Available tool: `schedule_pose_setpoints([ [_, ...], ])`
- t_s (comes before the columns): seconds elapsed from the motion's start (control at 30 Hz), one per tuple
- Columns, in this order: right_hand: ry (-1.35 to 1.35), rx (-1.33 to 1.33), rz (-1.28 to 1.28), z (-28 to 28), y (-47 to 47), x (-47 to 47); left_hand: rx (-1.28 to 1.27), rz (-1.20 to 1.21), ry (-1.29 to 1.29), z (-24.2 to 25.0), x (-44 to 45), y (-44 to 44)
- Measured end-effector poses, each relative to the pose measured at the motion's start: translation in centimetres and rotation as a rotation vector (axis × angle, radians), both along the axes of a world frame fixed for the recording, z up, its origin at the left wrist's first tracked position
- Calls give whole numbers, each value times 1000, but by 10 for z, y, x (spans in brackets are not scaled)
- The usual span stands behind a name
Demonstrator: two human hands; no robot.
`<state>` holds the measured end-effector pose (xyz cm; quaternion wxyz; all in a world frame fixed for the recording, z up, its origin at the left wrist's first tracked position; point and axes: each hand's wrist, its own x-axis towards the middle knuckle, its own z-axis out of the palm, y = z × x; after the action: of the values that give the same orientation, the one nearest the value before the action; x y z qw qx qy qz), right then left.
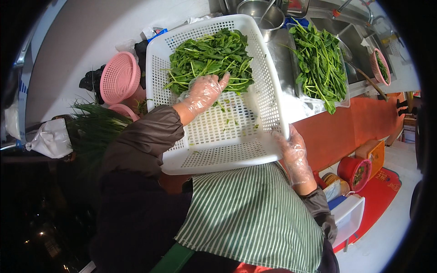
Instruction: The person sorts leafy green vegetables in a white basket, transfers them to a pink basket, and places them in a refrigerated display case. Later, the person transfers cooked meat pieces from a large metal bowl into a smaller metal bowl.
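A large white perforated plastic basket point(271, 78) is tilted in front of me, its near edge by my striped apron point(252, 211). A heap of leafy greens point(211, 56) fills its far part, and small leaf scraps lie on its bare floor. My left hand point(205, 94), in a clear plastic glove, reaches inside and presses on the near edge of the heap. Its fingertips are partly hidden among stems, so its grip is unclear. My right hand point(295, 152), gloved too, grips the basket's near right corner, thumb over the rim.
A clear tub of long-stemmed greens point(319, 65) stands on the steel counter at right, beside a sink point(358, 37). A steel pot point(263, 17) is behind. Pink baskets point(119, 78) and green onions point(97, 124) lie left. Buckets point(356, 174) and bins stand lower right.
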<state>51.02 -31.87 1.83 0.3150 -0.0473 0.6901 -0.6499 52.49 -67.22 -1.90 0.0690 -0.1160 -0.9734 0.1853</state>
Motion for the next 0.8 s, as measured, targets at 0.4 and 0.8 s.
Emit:
schedule_pose_setpoints([
  [0.4, -80, -80, -21, -7, 0, -9, 6, 30, -26, 1, 5, 3],
  [0.8, -20, 51, 43, 8, -12, -13, 407, 349, -288, 50, -96, -92],
])
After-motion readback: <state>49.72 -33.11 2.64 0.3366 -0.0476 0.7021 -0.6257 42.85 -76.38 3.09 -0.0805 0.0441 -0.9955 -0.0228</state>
